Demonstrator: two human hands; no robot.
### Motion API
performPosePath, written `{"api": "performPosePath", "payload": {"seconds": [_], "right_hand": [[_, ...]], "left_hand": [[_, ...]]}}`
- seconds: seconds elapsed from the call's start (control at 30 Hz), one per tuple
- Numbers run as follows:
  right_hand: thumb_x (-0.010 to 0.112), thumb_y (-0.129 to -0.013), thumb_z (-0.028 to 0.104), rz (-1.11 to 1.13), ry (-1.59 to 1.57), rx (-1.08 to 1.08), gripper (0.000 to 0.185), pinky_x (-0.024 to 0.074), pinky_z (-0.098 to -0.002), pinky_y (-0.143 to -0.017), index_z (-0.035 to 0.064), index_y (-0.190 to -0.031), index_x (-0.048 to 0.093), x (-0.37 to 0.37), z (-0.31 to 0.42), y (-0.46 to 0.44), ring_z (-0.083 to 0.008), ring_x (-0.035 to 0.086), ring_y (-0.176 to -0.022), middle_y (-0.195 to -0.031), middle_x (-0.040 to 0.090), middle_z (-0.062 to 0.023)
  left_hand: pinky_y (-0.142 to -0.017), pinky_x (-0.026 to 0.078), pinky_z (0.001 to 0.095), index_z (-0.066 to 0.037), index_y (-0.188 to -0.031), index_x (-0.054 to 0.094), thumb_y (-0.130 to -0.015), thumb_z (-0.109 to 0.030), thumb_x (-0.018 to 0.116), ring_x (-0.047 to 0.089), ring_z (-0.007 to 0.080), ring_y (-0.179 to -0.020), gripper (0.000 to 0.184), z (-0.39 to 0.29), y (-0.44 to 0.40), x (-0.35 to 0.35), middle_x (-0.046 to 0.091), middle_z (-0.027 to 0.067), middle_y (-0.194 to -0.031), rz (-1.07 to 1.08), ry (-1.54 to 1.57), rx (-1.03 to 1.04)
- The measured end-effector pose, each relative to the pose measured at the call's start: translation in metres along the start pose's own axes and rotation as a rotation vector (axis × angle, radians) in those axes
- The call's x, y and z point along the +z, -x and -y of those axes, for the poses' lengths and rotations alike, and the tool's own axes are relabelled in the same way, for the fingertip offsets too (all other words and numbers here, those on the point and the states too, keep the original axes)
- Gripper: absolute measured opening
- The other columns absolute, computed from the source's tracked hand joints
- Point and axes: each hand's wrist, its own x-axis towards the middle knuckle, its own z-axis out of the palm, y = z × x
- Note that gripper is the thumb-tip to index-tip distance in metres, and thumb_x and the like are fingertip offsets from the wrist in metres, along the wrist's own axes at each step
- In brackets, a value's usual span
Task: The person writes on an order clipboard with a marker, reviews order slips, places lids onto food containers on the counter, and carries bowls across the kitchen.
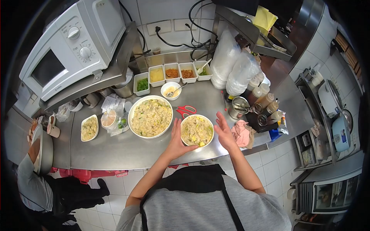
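Observation:
A white bowl of fried rice (197, 131), with yellow bits of egg, sits near the counter's front edge between my hands. My left hand (178, 141) lies against its left side, fingers stretched out and the thumb along the near rim. On the other side, my right hand (224, 133) is open with its fingers spread, close to the rim and seemingly just apart from it. Left of my left hand stands a larger white bowl of fried rice (150, 116). Red-handled scissors (186, 110) lie just behind the small bowl.
White tubs of toppings (172, 71) line the back, with a small bowl and spoon (170, 91) before them. Squeeze bottles (266, 100), a metal cup (239, 107) and a pink cloth (241, 133) stand right. A microwave (73, 46) overhangs the left; another person (34, 184) works there.

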Motion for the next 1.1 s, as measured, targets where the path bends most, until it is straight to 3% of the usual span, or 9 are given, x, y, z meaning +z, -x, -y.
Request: {"api": "performPosePath", "payload": {"seconds": [0.2,0.37,0.5,0.63,0.77,0.8,0.87,1.0,1.1], "right_hand": [[0.032,-0.096,0.041,-0.023,0.149,-0.028,0.054,0.0261,-0.0339,-0.103,0.0015,-0.132,0.04,0.014,-0.015,-0.003,-0.0248,0.036,-0.126,-0.133,0.043,-0.0153],[0.034,-0.098,0.031,-0.11,0.399,-0.068,0.045,0.0335,-0.0299,-0.097,-0.0037,-0.123,0.048,0.033,-0.017,-0.022,-0.0236,0.049,-0.114,-0.12,0.054,-0.0158],[0.031,-0.096,0.043,0.112,0.682,0.049,0.056,0.0305,-0.0302,-0.1,0.0005,-0.13,0.042,0.033,0.007,-0.048,-0.0278,0.043,-0.122,-0.129,0.048,-0.016],[0.024,-0.093,0.055,0.087,0.227,-0.131,0.066,0.0251,-0.0379,-0.103,0.0077,-0.139,0.029,0.028,0.003,-0.084,-0.0272,0.034,-0.129,-0.139,0.038,-0.0123],[0.02,-0.092,0.059,0.022,0.239,-0.226,0.069,0.0257,-0.0447,-0.1,0.0097,-0.139,0.029,0.015,0.05,-0.09,-0.0257,0.035,-0.128,-0.138,0.039,-0.0109],[0.02,-0.092,0.058,0.021,0.278,-0.221,0.068,0.0267,-0.0442,-0.1,0.0093,-0.139,0.03,0.008,0.051,-0.091,-0.0256,0.036,-0.128,-0.137,0.04,-0.0109],[0.024,-0.093,0.054,-0.02,0.277,-0.16,0.064,0.0336,-0.0423,-0.095,0.0075,-0.134,0.037,0.002,0.044,-0.087,-0.0247,0.042,-0.122,-0.132,0.045,-0.011],[0.028,-0.094,0.049,-0.065,0.247,-0.075,0.058,0.0408,-0.0367,-0.086,0.005,-0.128,0.044,0.004,0.025,-0.066,-0.022,0.05,-0.113,-0.127,0.05,-0.0099],[0.029,-0.095,0.047,-0.135,0.183,-0.06,0.055,0.044,-0.0334,-0.08,0.0035,-0.124,0.048,0.006,0.019,-0.046,-0.0196,0.054,-0.106,-0.122,0.053,-0.009]], "left_hand": [[-0.108,0.02,0.0387,0.002,-0.139,0.015,-0.073,-0.031,0.07,0.02,0.0329,-0.134,0.092,0.009,-0.018,0.004,0.019,0.0235,-0.143,-0.077,0.187,0.117],[-0.103,0.03,0.0354,0.001,-0.128,0.041,-0.093,-0.021,0.043,0.04,0.031,-0.123,0.041,0.035,-0.032,0.02,0.044,0.0206,-0.13,-0.195,0.252,0.06],[-0.102,0.032,0.0372,-0.002,-0.125,0.046,-0.096,-0.026,0.033,0.044,0.029,-0.12,0.04,0.017,-0.069,-0.006,0.047,0.0181,-0.128,0.09,0.159,0.111],[-0.102,0.029,0.0384,-0.005,-0.124,0.049,-0.097,-0.036,0.024,0.048,0.0294,-0.116,0.048,-0.007,-0.103,-0.016,0.055,0.0166,-0.12,0.145,-0.084,0.321],[-0.097,0.036,0.0399,-0.007,-0.117,0.053,-0.098,-0.027,0.028,0.058,0.0248,-0.104,0.037,-0.111,-0.161,-0.101,0.066,0.0107,-0.087,-0.005,-0.014,0.72],[-0.082,0.048,0.0374,-0.004,-0.111,0.054,-0.098,-0.025,0.031,0.064,0.0219,-0.089,0.033,-0.154,-0.166,-0.131,0.064,0.0085,-0.074,-0.011,0.064,0.629],[-0.066,0.053,0.0346,0.001,-0.106,0.054,-0.094,-0.007,0.036,0.065,0.0204,-0.067,0.022,-0.23,-0.187,-0.192,0.062,0.0081,-0.067,-0.22,-0.133,1.005],[-0.063,0.052,0.0275,-0.003,-0.11,0.051,-0.087,0.006,0.042,0.068,0.0214,-0.075,0.026,-0.365,-0.237,-0.29,0.062,0.0112,-0.098,-0.664,-0.236,1.367],[-0.084,0.046,0.0333,-0.004,-0.11,0.057,-0.086,-0.009,0.054,0.058,0.0245,-0.104,0.025,-0.426,-0.298,-0.362,0.059,0.0092,-0.113,-1.024,-0.726,1.442]]}}
